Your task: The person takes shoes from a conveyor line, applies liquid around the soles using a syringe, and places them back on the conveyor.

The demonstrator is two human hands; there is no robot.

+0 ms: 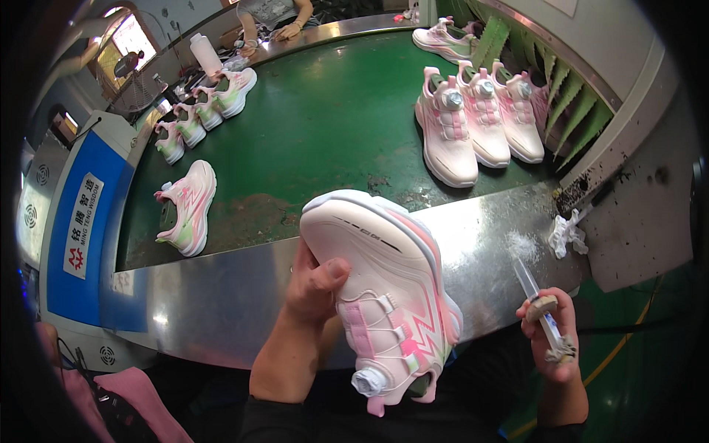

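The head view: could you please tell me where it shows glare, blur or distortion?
In the head view, glare spots the metal ledge; the window is washed out; the ledge bows, likely from fisheye distortion; the corners go black; the held shoe looks sharp.

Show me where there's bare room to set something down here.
Mainly the middle of the green surface, between the row of shoes at left and the shoe cluster at right. Also the metal ledge left of the left hand. It's crowded at right, where the cluster stands beside green strips, a crumpled white wad nearby.
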